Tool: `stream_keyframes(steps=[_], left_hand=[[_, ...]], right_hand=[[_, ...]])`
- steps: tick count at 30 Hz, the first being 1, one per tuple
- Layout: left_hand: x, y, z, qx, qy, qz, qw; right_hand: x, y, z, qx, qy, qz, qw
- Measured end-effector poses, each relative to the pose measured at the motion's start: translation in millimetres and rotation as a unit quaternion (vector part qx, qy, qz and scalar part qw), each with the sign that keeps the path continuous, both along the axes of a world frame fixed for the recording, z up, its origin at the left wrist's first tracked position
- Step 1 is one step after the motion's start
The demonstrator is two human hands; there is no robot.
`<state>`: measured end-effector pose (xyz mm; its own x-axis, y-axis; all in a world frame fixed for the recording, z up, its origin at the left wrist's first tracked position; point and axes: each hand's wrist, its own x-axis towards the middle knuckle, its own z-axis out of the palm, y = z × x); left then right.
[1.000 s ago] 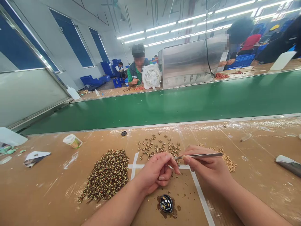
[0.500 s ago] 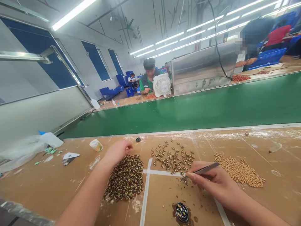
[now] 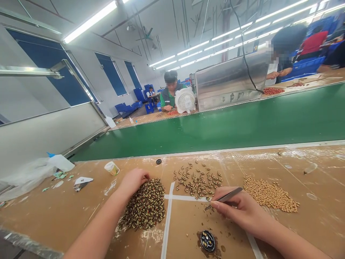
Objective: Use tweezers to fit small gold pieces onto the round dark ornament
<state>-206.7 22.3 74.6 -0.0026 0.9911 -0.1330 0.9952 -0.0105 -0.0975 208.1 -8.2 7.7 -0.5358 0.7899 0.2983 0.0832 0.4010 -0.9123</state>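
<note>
My right hand (image 3: 234,208) holds a pair of metal tweezers (image 3: 225,198) in a pen-like grip. The tweezers' tips are just below the white tape, near the lower edge of a scatter of small dark-and-cream pieces with thin stems (image 3: 198,180). My left hand (image 3: 136,181) rests at the upper left edge of a dense pile of small black, cream and red pieces (image 3: 147,205). Its fingers are curled in and partly hidden, so what they pinch, if anything, does not show. A small black oval dish (image 3: 207,241) with glossy liquid and a few light pieces sits below my right hand.
A heap of tan beads (image 3: 269,194) lies at the right. A paper cup (image 3: 111,168), a black disc (image 3: 159,161) and a white bottle (image 3: 63,162) are towards the left. Beyond runs a green belt (image 3: 215,131), with a white fan (image 3: 185,100) and other people across it.
My left hand has lowered slightly onto the edge of the dark pile. My right hand and the tweezers have shifted slightly left and down. The camera view has moved a little.
</note>
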Motion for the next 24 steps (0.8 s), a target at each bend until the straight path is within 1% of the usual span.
stream_keyframes(steps=[5,9,14,17,19,21,22,23,24], left_hand=[[3,-6,7.5,0.003,0.017,0.013,1.000],[8,-2,6.9,-0.008,0.028,0.018,0.999],[7,5,5.0,-0.016,0.027,0.000,1.000],[10,5,7.4,0.001,0.014,-0.001,1.000],[20,4,9.9,0.041,-0.036,0.005,0.998],[41,1,12.2,0.094,-0.155,0.013,0.983],[56,-2,12.9,0.107,-0.230,0.018,0.967],[75,-4,13.0,0.115,-0.307,0.016,0.944],[95,-7,12.4,0.110,-0.393,0.006,0.913]], right_hand=[[-1,-1,0.5,-0.005,-0.005,0.011,1.000],[-1,-1,-0.8,0.003,-0.005,0.013,1.000],[-1,0,-2.7,0.006,-0.009,0.020,1.000],[-1,-1,-1.0,-0.005,-0.015,0.040,0.999],[-1,-3,1.1,0.001,-0.024,0.065,0.998],[-2,-5,2.8,0.010,-0.031,0.085,0.996],[-2,-6,3.2,0.013,-0.033,0.094,0.995],[-3,-7,3.2,0.015,-0.035,0.103,0.994],[-3,-7,2.7,0.016,-0.039,0.111,0.993]])
